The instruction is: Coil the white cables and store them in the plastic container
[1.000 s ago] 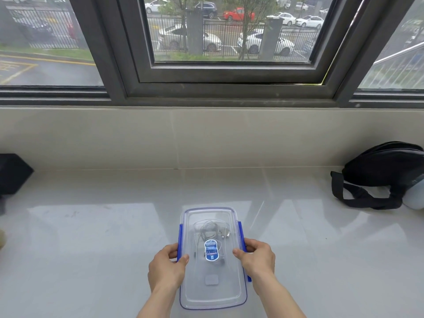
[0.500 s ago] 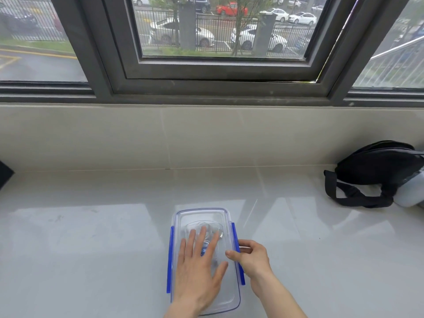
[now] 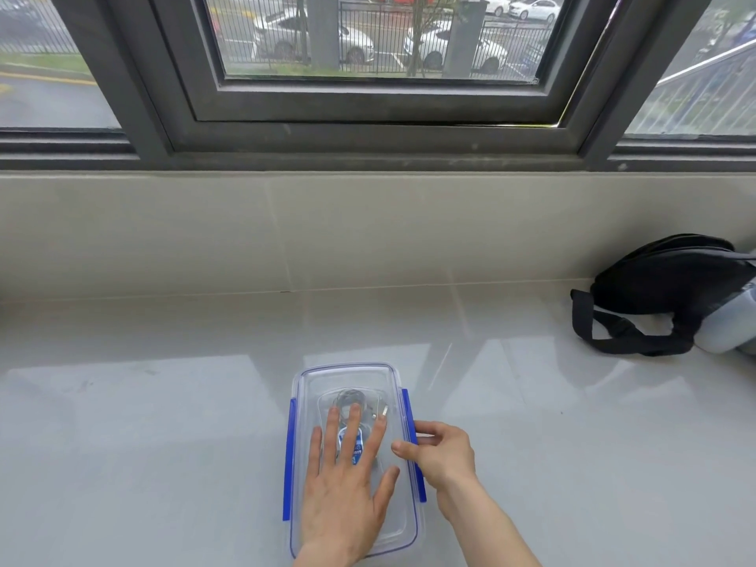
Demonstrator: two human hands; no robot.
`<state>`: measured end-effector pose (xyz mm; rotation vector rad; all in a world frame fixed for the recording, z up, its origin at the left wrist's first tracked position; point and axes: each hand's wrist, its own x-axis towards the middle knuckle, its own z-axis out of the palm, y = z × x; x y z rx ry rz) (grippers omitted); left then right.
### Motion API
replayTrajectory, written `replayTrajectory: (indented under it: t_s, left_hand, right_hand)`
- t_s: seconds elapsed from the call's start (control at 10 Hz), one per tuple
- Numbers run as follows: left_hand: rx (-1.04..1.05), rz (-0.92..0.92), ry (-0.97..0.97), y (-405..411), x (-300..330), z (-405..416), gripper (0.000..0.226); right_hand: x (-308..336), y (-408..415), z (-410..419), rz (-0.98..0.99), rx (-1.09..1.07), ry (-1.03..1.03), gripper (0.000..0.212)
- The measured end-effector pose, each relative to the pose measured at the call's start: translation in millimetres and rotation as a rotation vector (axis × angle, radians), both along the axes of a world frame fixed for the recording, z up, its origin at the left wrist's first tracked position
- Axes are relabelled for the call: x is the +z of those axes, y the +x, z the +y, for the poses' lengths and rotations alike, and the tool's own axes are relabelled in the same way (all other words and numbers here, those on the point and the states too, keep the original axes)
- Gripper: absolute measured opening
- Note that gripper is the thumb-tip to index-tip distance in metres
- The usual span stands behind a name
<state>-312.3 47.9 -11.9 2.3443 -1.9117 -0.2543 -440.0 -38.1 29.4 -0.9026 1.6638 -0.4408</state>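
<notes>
1. The window (image 3: 376,55) fills the far wall, its dark frame standing above a pale tiled ledge.
2. The surface (image 3: 163,423) is glossy light stone and carries everything here.
3. A black bag (image 3: 671,280) lies at the far right, well apart from the hands, its strap trailing toward the front; a pale rounded object sits against it at the frame edge.
4. The box (image 3: 347,378) sits lengthwise near the front edge, clear plastic with its lid on and blue clips (image 3: 290,456) along both long sides.
5. The left hand (image 3: 347,484) lies palm down on the lid, forearm coming in from below, fingers spread flat and pointing away, thumb out to the right; its grip is splayed and clasps nothing.
6. The right hand (image 3: 437,452) comes in from the lower right with the wrist bent inward; fingers curl on the right-side clip and the thumb tip rests on the lid edge, so the grip is pinching that clip.
7. The cables (image 3: 352,399) lie coiled inside the box, seen through the lid just beyond the left fingertips, with a small metal plug beside them.
</notes>
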Motion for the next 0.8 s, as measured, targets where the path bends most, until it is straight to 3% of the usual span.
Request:
replayTrajectory:
  t_s: [0.2, 0.4, 0.6, 0.8]
  left_hand:
    - [-0.011, -0.016, 0.005, -1, 0, 1, 0.07]
    - [-0.021, -0.035, -0.021, -1, -7, -1, 0.074]
    - [-0.027, -0.043, -0.037, 1, -10, -2, 0.075]
    - [0.001, 0.06, -0.073, 6, -6, -1, 0.066]
  right_hand:
    - [12, 17, 5, 0.322, 0.131, -0.129, 0.015]
    - [18, 26, 6, 0.464, 0.155, -0.174, 0.011]
    - [14, 30, 12, 0.496, 0.207, -0.207, 0.016]
    - [30, 25, 16, 0.568, 0.376, -0.251, 0.039]
